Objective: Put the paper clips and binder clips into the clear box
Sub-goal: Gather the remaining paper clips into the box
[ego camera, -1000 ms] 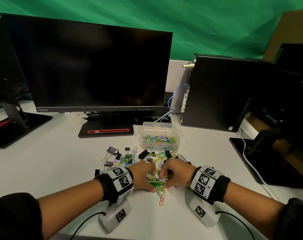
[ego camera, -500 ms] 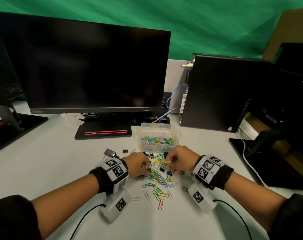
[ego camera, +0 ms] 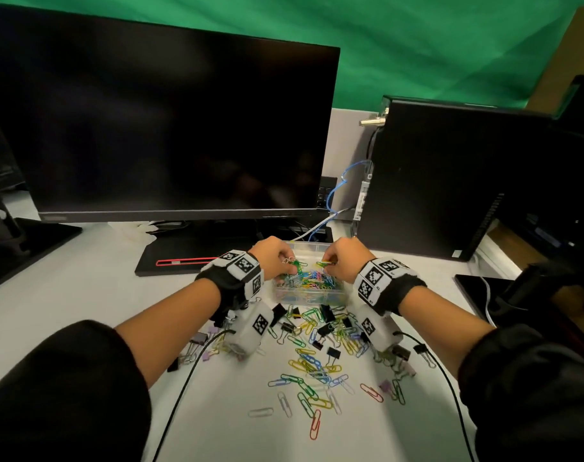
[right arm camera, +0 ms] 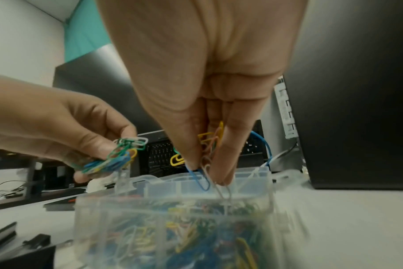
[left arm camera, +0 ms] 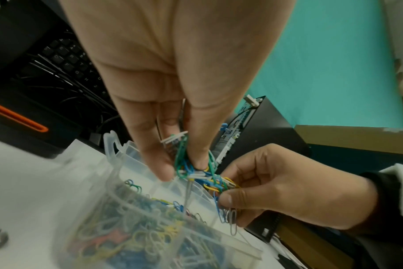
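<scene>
White desk surface (ego camera: 84, 295), green backdrop (ego camera: 417, 45) behind.

Clear box (ego camera: 309, 296): rectangular transparent plastic container, open at the top, standing on the desk in front of the monitor stand (ego camera: 197, 258). Already holds a dense layer of coloured paper clips, seen through its walls in both wrist views.

Left hand (ego camera: 272, 258): over the left part of the box. Thumb and fingertips (left arm camera: 160, 169) pinched together on a left bunch of paper clips (left arm camera: 189, 169), green, blue, white and yellow, hanging just above the box rim.

Right hand (ego camera: 345, 258): over the right part of the box. Thumb and fingers closed on a right bunch of paper clips (right arm camera: 211, 145), yellow and orange between the fingers, one blue and some silver dangling below the fingertips at the level of the rim.

Loose paper clips (ego camera: 312, 371): many colours, scattered on the desk nearer the person than the box, between the two forearms.

Binder clips (ego camera: 327, 313): black, several lying among the loose clips just before the box; further ones lie under and beside each wrist, including pale purple ones (ego camera: 205, 356) at the left.

Monitor (ego camera: 170, 128): large, dark screen, behind the box. Computer tower (ego camera: 450, 178): black, right of the box, with a blue cable (ego camera: 337, 191) at its side.

Wrist bands (ego camera: 240, 271): black, with printed square markers, on both wrists.
</scene>
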`<control>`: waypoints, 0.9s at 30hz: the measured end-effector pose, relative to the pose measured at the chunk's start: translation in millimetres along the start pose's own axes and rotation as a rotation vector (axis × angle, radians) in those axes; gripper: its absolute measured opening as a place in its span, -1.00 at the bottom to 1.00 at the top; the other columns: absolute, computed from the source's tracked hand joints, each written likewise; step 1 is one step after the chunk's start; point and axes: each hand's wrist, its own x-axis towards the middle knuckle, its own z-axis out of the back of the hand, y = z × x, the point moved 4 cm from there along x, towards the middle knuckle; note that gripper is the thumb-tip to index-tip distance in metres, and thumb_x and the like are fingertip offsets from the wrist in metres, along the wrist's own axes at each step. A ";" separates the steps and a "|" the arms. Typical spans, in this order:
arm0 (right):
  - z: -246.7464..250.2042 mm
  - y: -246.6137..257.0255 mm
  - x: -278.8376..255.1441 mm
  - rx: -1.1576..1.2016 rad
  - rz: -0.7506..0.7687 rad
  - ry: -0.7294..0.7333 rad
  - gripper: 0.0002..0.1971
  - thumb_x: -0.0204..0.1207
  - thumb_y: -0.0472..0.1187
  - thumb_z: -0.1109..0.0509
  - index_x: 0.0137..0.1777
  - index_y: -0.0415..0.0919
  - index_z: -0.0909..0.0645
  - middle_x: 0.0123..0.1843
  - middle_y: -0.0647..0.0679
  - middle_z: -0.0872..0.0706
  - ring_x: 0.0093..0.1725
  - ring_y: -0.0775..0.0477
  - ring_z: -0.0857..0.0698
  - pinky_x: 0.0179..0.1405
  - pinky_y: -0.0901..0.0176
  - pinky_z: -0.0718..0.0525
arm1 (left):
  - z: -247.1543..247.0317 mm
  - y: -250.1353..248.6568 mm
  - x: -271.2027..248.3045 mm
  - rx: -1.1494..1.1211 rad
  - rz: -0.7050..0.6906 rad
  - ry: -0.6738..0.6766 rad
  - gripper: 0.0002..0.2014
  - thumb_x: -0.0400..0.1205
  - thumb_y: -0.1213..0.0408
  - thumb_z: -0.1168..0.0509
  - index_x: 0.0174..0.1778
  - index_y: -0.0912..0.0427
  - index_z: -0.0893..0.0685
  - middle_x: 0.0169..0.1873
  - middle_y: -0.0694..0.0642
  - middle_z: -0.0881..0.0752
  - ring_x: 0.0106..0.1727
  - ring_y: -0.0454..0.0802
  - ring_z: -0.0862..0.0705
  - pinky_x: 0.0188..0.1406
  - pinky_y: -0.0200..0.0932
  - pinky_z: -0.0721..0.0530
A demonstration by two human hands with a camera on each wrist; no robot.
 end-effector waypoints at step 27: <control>-13.5 12.3 -56.4 0.073 0.279 0.147 -0.76 0.53 -0.31 -0.32 0.11 -0.11 -0.73 0.02 -0.02 -0.77 -0.31 0.32 -0.51 -0.31 0.64 -0.37 | -29.4 -9.4 -54.4 0.280 -0.234 0.148 -0.70 0.63 0.38 -0.17 0.16 0.12 -0.74 0.15 0.06 -0.75 -0.02 -0.13 -0.63 0.03 -0.39 -0.51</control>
